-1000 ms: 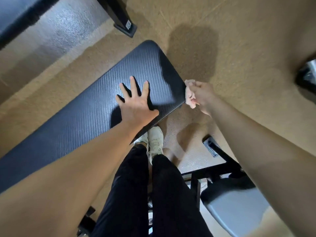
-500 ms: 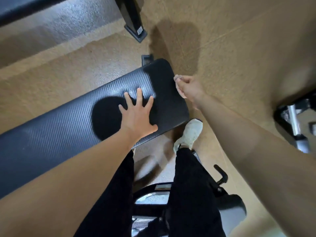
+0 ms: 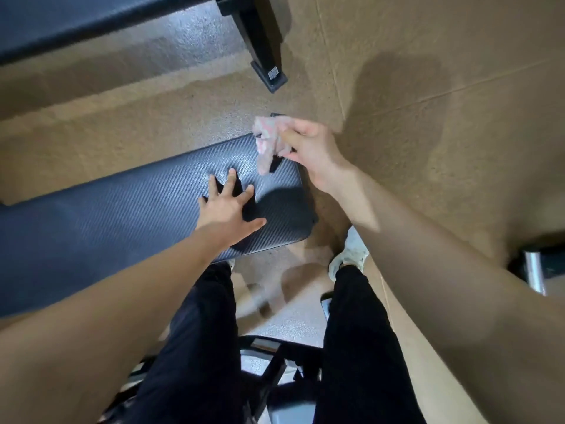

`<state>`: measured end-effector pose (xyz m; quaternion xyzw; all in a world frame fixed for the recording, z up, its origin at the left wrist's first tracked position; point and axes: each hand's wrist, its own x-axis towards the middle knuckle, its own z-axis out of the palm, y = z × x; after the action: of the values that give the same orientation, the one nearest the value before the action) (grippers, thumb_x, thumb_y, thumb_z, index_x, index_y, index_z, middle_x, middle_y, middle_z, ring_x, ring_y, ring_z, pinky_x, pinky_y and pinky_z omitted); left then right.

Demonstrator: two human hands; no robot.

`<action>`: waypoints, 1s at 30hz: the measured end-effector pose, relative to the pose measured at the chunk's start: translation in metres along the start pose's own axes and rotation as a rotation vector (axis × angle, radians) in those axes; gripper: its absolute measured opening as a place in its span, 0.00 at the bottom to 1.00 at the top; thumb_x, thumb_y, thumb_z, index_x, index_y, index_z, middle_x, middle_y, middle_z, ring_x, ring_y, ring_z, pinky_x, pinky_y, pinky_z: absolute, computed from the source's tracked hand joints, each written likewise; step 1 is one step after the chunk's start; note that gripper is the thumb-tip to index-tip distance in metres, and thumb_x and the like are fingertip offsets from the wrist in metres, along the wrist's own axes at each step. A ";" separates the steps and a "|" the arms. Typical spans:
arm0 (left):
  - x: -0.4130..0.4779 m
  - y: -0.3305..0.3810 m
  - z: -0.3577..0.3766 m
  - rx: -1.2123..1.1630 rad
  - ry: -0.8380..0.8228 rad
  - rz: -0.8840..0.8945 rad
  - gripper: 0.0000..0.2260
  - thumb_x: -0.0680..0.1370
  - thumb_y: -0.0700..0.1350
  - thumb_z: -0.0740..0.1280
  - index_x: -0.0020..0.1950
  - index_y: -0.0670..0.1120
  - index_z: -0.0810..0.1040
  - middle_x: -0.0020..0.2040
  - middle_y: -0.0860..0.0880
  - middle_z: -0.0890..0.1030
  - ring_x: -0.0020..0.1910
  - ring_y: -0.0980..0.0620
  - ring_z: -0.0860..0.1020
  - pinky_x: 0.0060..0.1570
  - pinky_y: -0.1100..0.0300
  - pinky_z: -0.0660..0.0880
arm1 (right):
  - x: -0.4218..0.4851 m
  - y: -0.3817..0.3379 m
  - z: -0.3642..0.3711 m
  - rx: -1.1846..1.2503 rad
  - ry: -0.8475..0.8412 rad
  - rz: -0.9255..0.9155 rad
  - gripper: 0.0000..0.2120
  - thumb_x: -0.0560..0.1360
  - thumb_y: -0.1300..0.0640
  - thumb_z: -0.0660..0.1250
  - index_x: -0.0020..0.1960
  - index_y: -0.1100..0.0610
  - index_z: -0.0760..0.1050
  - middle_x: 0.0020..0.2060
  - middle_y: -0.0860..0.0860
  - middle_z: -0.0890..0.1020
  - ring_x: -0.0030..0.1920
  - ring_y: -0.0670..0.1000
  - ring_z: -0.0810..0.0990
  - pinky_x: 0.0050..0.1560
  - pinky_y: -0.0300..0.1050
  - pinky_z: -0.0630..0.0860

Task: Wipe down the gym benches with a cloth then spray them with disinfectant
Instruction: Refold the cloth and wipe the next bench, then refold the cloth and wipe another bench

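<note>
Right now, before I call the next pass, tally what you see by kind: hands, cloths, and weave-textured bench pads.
Hands: 2 (left hand spread flat, right hand gripping)
Cloths: 1 (pink cloth, in the right hand)
Weave-textured bench pads: 1 (bench pad, under the left hand)
Total: 4

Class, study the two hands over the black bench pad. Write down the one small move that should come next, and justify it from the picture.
Probably lower the right hand so the pink cloth meets the bench pad near its end and start wiping. The cloth hangs bunched from that hand, seemingly above the pad, while the left hand lies flat on it, fingers spread.
</note>
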<state>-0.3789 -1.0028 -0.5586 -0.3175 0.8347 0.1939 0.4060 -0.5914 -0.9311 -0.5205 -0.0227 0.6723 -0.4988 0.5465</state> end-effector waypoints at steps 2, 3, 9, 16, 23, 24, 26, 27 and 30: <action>-0.001 0.014 -0.008 -0.030 -0.053 -0.101 0.38 0.75 0.72 0.65 0.82 0.61 0.59 0.85 0.52 0.41 0.83 0.35 0.45 0.76 0.34 0.61 | -0.018 -0.006 -0.019 0.092 -0.007 0.027 0.11 0.83 0.61 0.64 0.61 0.62 0.81 0.55 0.66 0.83 0.48 0.53 0.82 0.58 0.52 0.81; -0.002 0.023 -0.015 -0.066 -0.092 -0.151 0.38 0.75 0.71 0.65 0.82 0.60 0.60 0.85 0.52 0.42 0.82 0.36 0.50 0.76 0.37 0.63 | -0.029 -0.008 -0.032 0.136 -0.010 0.047 0.11 0.83 0.60 0.64 0.62 0.61 0.80 0.55 0.64 0.84 0.49 0.52 0.82 0.57 0.51 0.82; -0.029 0.123 -0.087 -0.580 0.060 -0.223 0.17 0.80 0.54 0.69 0.66 0.48 0.81 0.64 0.47 0.83 0.64 0.44 0.80 0.61 0.56 0.73 | -0.097 -0.029 -0.131 0.215 -0.034 0.110 0.10 0.83 0.60 0.63 0.63 0.59 0.79 0.56 0.58 0.84 0.54 0.53 0.82 0.56 0.49 0.83; -0.076 0.254 -0.143 -1.449 -0.013 -0.132 0.11 0.79 0.49 0.72 0.57 0.45 0.85 0.50 0.45 0.85 0.51 0.48 0.82 0.57 0.53 0.77 | -0.119 -0.065 -0.215 0.283 0.070 0.045 0.14 0.81 0.67 0.63 0.65 0.59 0.76 0.59 0.60 0.81 0.58 0.57 0.81 0.61 0.59 0.80; -0.040 0.289 -0.186 -1.755 0.147 -0.278 0.14 0.78 0.40 0.75 0.59 0.33 0.82 0.45 0.44 0.83 0.40 0.52 0.78 0.38 0.66 0.75 | -0.090 -0.119 -0.239 0.237 0.060 0.005 0.24 0.74 0.77 0.59 0.64 0.59 0.75 0.59 0.58 0.80 0.59 0.57 0.82 0.57 0.56 0.82; -0.033 0.287 -0.194 -1.772 0.183 -0.297 0.14 0.77 0.40 0.75 0.59 0.33 0.82 0.46 0.42 0.82 0.42 0.50 0.77 0.38 0.66 0.75 | -0.081 -0.127 -0.240 0.176 0.058 -0.008 0.25 0.72 0.76 0.61 0.64 0.58 0.76 0.59 0.57 0.81 0.58 0.55 0.83 0.54 0.52 0.83; -0.018 0.279 -0.211 -1.802 0.288 -0.304 0.10 0.77 0.38 0.75 0.55 0.34 0.82 0.45 0.41 0.81 0.43 0.48 0.77 0.41 0.63 0.76 | -0.061 -0.144 -0.238 -0.047 0.070 -0.037 0.24 0.73 0.74 0.65 0.64 0.56 0.77 0.54 0.51 0.84 0.53 0.47 0.83 0.47 0.38 0.80; -0.009 0.272 -0.218 -1.805 0.355 -0.290 0.06 0.77 0.36 0.75 0.52 0.35 0.83 0.43 0.42 0.82 0.42 0.50 0.79 0.43 0.62 0.76 | -0.049 -0.152 -0.236 -0.183 0.070 -0.046 0.22 0.74 0.72 0.67 0.64 0.56 0.77 0.53 0.48 0.84 0.51 0.45 0.82 0.47 0.34 0.78; 0.020 0.246 -0.243 -1.675 0.503 -0.142 0.01 0.77 0.37 0.75 0.47 0.41 0.84 0.42 0.48 0.84 0.41 0.56 0.80 0.46 0.63 0.77 | -0.008 -0.174 -0.225 -0.558 0.052 -0.100 0.20 0.74 0.64 0.73 0.65 0.55 0.78 0.58 0.48 0.80 0.58 0.46 0.79 0.61 0.41 0.77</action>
<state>-0.6920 -0.9741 -0.4137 -0.5958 0.4609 0.6414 -0.1456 -0.8477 -0.8685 -0.4153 -0.1927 0.7956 -0.3212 0.4762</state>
